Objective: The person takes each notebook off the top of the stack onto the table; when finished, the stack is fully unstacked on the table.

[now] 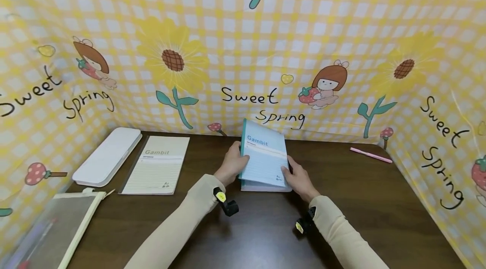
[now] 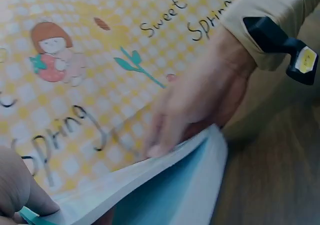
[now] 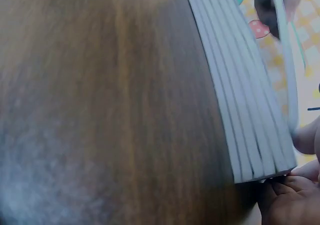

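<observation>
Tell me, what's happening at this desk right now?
A person is handling a blue notebook at the back of a brown desk. The left hand grips its spine side and the right hand holds the opposite edge, with the front cover lifted off the pages. Off to the left lie a beige notebook, a white case and a mesh pouch. A pink pen lies at the far right.

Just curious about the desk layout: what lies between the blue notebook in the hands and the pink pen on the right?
Only bare brown table lies between the blue notebook and the pink pen, as the head view shows.
</observation>
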A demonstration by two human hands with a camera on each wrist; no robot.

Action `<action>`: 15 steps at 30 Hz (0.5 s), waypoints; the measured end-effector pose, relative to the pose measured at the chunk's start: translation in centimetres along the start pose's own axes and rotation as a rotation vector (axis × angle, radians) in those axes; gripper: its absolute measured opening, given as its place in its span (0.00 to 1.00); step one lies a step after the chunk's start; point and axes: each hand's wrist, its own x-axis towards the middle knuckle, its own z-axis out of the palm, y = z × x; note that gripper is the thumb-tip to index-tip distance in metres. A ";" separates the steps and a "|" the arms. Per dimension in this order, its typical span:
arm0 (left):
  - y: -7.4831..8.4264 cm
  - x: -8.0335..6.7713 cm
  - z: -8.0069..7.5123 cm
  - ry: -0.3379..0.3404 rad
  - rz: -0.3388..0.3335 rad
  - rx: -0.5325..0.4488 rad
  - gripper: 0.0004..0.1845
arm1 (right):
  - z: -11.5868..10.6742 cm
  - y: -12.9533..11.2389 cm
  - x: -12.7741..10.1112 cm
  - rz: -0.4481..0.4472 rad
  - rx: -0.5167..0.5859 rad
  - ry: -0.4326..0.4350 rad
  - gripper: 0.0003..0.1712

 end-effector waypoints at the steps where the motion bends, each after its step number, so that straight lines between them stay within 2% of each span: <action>1: 0.0 -0.1 -0.7 0.008 0.005 -0.026 0.22 | 0.0 0.0 0.0 -0.003 -0.004 -0.003 0.36; 6: 0.1 -1.0 -5.4 0.022 0.023 -0.145 0.23 | -0.1 0.1 0.0 -0.007 -0.033 0.017 0.35; 11: -0.5 -2.2 -10.6 0.077 0.013 -0.060 0.25 | 0.0 0.0 0.0 0.009 -0.036 0.000 0.36; 15: -1.8 -3.3 -13.2 0.106 -0.026 0.021 0.25 | 0.5 0.1 -0.1 0.008 -0.037 -0.010 0.36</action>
